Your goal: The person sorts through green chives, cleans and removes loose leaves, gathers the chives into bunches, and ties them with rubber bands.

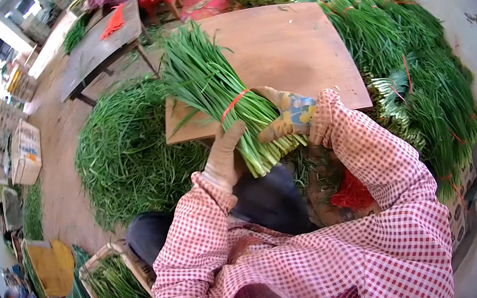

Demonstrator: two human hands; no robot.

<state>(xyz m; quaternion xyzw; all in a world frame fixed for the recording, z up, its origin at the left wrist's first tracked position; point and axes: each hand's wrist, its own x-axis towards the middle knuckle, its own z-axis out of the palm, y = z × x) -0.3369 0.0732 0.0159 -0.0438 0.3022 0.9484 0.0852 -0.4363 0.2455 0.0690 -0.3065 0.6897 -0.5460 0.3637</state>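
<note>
A bundle of garlic chives lies slantwise over the front edge of the wooden table, leaf tips toward the back and pale stem ends toward me. A red tie goes round its middle. My left hand, in a light work glove, grips the bundle from the left just below the tie; its fingers are partly hidden behind the stems. My right hand, in a glove with a blue and yellow pattern, is closed round the stems from the right, its fingers over and beside them.
Tied chive bundles are stacked along the right. A loose heap of green leaves lies on the floor at left. Red ties lie below the table's right. A crate of chives stands lower left, and a dark table farther back.
</note>
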